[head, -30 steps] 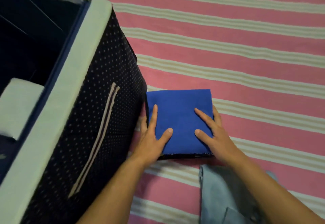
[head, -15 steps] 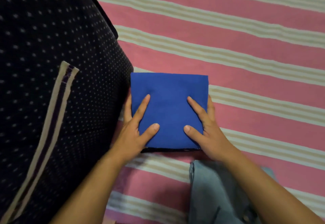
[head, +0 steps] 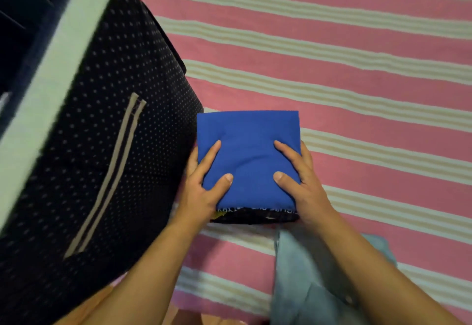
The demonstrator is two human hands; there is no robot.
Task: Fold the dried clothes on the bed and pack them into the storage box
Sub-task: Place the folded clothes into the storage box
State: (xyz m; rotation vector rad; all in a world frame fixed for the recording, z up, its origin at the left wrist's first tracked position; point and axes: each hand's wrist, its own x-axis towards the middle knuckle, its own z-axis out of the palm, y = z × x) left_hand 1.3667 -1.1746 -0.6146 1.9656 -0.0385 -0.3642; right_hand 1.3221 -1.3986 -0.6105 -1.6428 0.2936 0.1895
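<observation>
While my head camera looks down at the bed, I see my left hand (head: 204, 186) and my right hand (head: 301, 184) gripping the folded blue garment (head: 249, 156) from either side, thumbs and forefingers pressed on its top face and the other fingers tucked round its edges. It sits over the pink striped bedsheet (head: 357, 69), just beside the dotted wall of the dark storage box (head: 107, 146), whose pale rim (head: 58, 64) runs up the left of the view. Along the garment's near edge a dark layer (head: 258, 216) shows beneath the blue, carrying a line of pale lettering (too small and blurred for me to read). A light blue garment (head: 306, 286) lies on the sheet near my right forearm, partly under it. A beige double stripe (head: 109, 176) runs down the box's side.
</observation>
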